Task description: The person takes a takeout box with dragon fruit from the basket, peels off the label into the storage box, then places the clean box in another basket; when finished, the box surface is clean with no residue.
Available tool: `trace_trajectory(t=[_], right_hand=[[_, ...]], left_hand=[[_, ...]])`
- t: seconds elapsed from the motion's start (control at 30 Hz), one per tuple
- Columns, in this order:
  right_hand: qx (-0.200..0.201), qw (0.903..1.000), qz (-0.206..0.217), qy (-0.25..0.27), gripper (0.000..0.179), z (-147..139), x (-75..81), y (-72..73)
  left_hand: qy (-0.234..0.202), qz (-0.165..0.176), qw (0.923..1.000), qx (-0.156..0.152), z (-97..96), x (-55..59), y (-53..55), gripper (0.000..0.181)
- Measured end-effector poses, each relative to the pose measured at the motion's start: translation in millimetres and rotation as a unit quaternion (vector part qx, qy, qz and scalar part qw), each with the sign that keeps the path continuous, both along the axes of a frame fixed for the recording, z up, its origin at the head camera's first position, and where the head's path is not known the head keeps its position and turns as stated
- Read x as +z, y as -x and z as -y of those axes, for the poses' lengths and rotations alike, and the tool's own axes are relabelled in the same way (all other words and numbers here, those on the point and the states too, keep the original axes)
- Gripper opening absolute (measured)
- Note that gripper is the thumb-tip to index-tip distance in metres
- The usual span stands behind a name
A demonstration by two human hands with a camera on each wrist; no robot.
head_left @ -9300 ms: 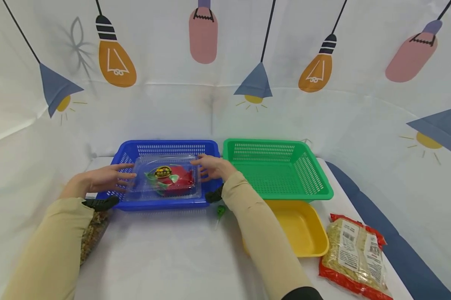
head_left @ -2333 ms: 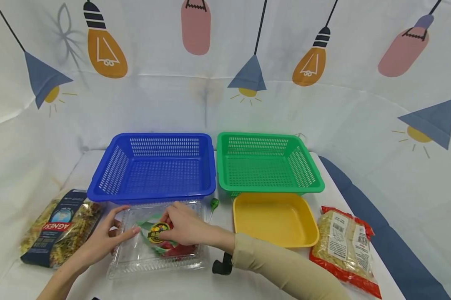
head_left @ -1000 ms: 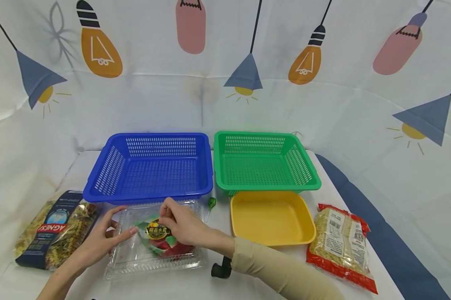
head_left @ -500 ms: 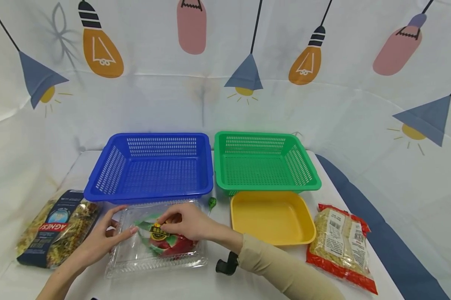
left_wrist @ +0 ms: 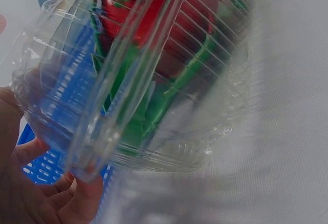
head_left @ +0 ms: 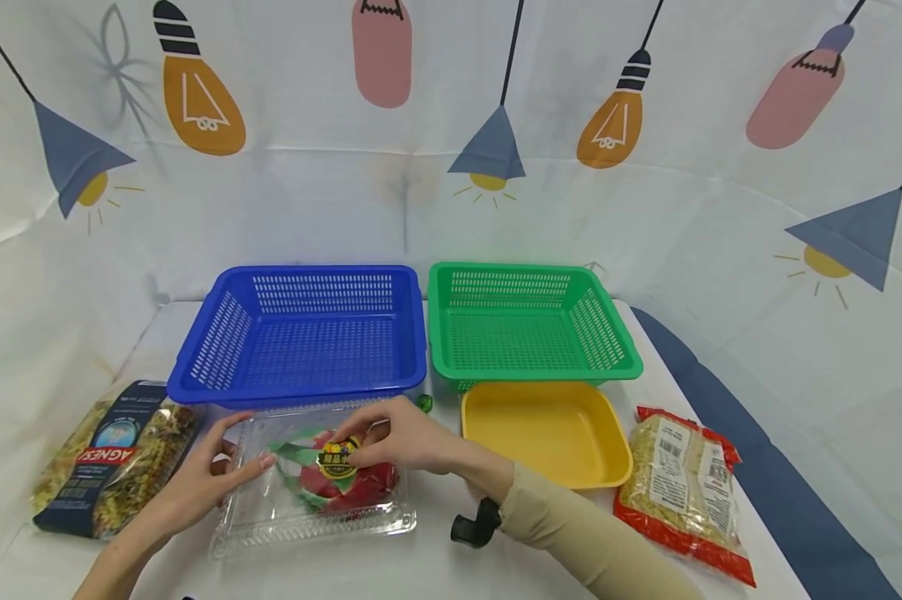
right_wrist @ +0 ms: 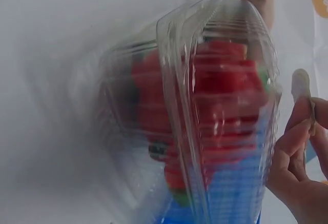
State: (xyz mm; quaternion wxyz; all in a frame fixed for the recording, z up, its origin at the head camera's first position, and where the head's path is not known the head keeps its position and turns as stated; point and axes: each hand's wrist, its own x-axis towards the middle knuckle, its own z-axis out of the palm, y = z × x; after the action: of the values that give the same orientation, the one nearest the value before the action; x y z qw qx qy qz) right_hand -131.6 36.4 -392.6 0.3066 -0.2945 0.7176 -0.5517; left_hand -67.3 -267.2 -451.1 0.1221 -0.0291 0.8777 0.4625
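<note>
A clear plastic clamshell box [head_left: 259,500] lies on the white table, with a red dragon fruit [head_left: 353,490] with green leaf scales inside. My left hand [head_left: 209,473] grips the box's left side, thumb over the lid and fingers at the rim. Above the lid, my right hand [head_left: 406,437] pinches a round black-and-gold sticker [head_left: 337,459] between thumb and fingers. From the right wrist, the sticker's pale back [right_wrist: 301,83] shows, standing off the lid. The left wrist view has the left fingers [left_wrist: 84,196] curled at the box's corner.
Behind the box stand a blue basket [head_left: 293,398] and a green basket [head_left: 526,373]. A yellow tray [head_left: 544,437] is at the right, beside a red-edged bag [head_left: 684,492]. A pasta bag [head_left: 113,467] lies at the left. A small green object [head_left: 424,403] is partly hidden.
The box came out of the blue basket onto the table. My right hand picked at the sticker, then moved right with it, off the lid. The left hand has kept its hold lately.
</note>
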Motion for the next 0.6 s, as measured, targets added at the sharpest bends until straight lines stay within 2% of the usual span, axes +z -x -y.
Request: trace_trajectory(t=[0.1, 0.37, 0.6], right_hand=[[-0.001, 0.9999, 0.010, 0.000, 0.029, -8, 1.4, 2.8], [-0.001, 0.9994, -0.011, -0.032, 0.032, -31, 10.0, 12.2], [-0.013, 0.9993, 0.009, -0.035, 0.036, -52, 13.6, 17.1]], left_hand=[[0.000, 0.001, 1.0000, 0.001, 0.1, 0.1, 0.2, 0.078], [-0.001, 0.008, 1.0000, 0.001, -0.8, 2.3, -0.1, 0.079], [-0.002, 0.007, 1.0000, 0.000, -0.9, 2.2, 0.4, 0.078]])
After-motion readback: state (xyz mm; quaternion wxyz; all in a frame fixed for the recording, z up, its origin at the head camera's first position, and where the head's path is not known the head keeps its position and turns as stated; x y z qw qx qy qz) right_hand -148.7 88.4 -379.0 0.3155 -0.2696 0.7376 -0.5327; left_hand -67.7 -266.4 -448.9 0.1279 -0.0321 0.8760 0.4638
